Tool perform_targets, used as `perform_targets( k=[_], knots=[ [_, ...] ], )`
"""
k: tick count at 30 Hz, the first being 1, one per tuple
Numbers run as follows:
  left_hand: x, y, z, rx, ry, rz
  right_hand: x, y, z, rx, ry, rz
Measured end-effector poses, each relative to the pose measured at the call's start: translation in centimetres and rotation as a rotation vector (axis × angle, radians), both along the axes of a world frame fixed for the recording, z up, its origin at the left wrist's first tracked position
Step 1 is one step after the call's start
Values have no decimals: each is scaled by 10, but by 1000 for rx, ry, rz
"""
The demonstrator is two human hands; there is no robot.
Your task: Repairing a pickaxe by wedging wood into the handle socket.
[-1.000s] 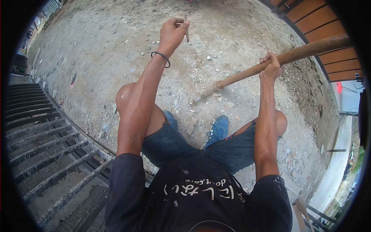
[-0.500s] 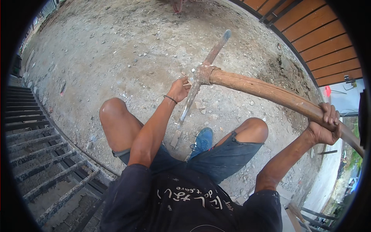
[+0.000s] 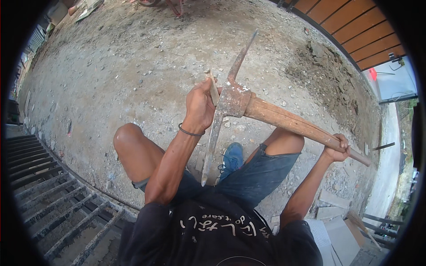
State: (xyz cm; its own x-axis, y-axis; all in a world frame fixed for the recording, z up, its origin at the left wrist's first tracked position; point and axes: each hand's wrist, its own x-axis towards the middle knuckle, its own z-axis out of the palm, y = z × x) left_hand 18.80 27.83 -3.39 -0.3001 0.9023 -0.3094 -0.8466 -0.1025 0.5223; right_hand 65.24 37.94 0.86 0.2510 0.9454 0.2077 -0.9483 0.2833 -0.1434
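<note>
My left hand [image 3: 199,104], with a dark band at the wrist, holds a thin, flat wooden piece [image 3: 213,88] beside the rusty, white-spattered pickaxe head [image 3: 235,99]; I cannot tell whether it also touches the metal. My right hand [image 3: 338,150] is wrapped round the wooden handle [image 3: 288,124] near its lower right end. The pick is raised in front of my bent knees, one point angled away from me, the other down toward my lap, over a blue shoe [image 3: 231,159].
Stony, dusty ground [image 3: 111,88] spreads ahead, with broken dark soil [image 3: 324,80] at right. A metal grating [image 3: 66,204] lies at lower left, an orange slatted gate [image 3: 341,26] at upper right. A red metal frame [image 3: 175,11] stands far ahead; loose boards [image 3: 337,239] lie at lower right.
The pickaxe has swung up and across to bring its head beside my left hand. My left hand has come lower since a second ago, and my right hand has moved right and down.
</note>
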Motion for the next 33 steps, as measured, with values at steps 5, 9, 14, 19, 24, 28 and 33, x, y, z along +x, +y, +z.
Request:
perform_targets(
  k=[5, 9, 14, 19, 24, 28, 33],
  knots=[
    [10, -25, 91, 94, 170, -4, -8, 91, -83, -321, 126, 188],
    [23, -34, 127, 84, 226, 50, -48, 134, -129, -363, 98, 322],
    [40, -52, 170, 129, 299, 93, -90, 154, -166, -513, -622, 178],
    [60, -53, 201, 264, 366, 115, -166, 172, -222, -471, -446, 309],
    [68, -53, 256, 447, 398, 102, -173, 197, -236, -333, -266, 436],
    [83, -51, 327, 606, 531, 107, -144, 211, -215, -189, -189, 489],
    [69, -23, 339, 569, 1026, 247, -313, 89, -119, -1075, 524, 590]
  ],
)
